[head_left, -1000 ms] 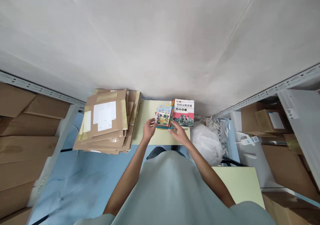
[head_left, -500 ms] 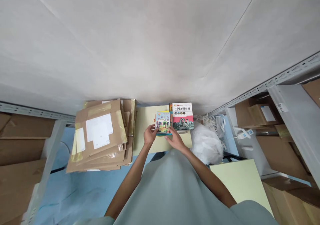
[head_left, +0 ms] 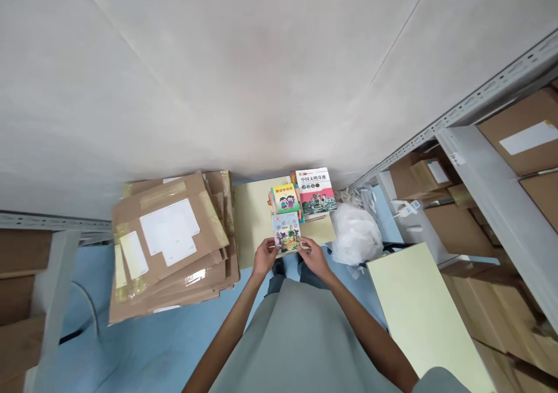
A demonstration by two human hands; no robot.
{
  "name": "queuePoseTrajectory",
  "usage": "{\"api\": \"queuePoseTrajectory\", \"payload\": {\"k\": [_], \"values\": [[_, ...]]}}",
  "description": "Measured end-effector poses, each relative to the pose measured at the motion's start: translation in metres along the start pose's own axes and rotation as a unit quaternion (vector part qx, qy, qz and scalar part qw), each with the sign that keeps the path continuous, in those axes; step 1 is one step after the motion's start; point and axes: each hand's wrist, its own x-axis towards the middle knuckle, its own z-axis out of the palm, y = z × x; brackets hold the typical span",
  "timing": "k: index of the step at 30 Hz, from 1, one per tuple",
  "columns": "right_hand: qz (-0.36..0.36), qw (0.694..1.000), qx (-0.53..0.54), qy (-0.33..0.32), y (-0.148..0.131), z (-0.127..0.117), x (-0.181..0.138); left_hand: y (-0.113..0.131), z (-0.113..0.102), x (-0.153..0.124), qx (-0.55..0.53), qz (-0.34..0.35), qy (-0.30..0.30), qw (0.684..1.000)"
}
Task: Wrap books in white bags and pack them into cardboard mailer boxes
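Both my hands hold a small colourful picture book (head_left: 286,232) over the near edge of a pale yellow table (head_left: 253,218). My left hand (head_left: 265,257) grips its lower left corner and my right hand (head_left: 313,255) its lower right corner, fingers closed on it. Just beyond it on the table lies a stack of small books topped by a green-and-yellow cover (head_left: 285,199). Right of that stack sits a larger book with a red cover and Chinese title (head_left: 315,190).
A pile of brown cardboard mailers with white labels (head_left: 168,239) lies left of the table. A white plastic bag (head_left: 357,236) sits to the right, with a second pale yellow table (head_left: 427,317) nearer. Metal shelving with cardboard boxes (head_left: 492,184) lines the right; the floor is blue.
I have lifted the small picture book off the stack and drawn it towards me, uncovering the green-and-yellow cover beneath. The camera view has tilted and shifted.
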Motion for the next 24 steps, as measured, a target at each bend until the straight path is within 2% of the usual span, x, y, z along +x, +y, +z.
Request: {"api": "queuePoseTrajectory", "payload": {"k": [3,6,9,13,17,20,24], "values": [[0.040,0.997,0.031,0.050,0.013,-0.008,-0.025,-0.003,0.011,-0.009,-0.014,0.008,-0.061,0.998],[0.072,0.991,0.066,0.095,0.023,-0.026,-0.046,0.004,0.031,-0.017,-0.014,0.024,-0.130,0.991],[0.089,0.979,0.099,0.153,0.029,-0.056,-0.066,0.019,0.057,-0.027,0.000,0.047,-0.201,0.978],[0.107,0.961,0.126,0.222,0.035,-0.108,-0.099,0.045,0.101,-0.042,0.028,0.073,-0.300,0.951],[0.100,0.935,0.150,0.305,0.043,-0.166,-0.147,0.072,0.167,-0.064,0.053,0.098,-0.383,0.917],[0.085,0.910,0.174,0.367,0.054,-0.213,-0.194,0.086,0.233,-0.092,0.067,0.113,-0.427,0.895],[0.079,0.870,0.188,0.449,0.075,-0.274,-0.265,0.094,0.324,-0.145,0.099,0.116,-0.492,0.857]]}}
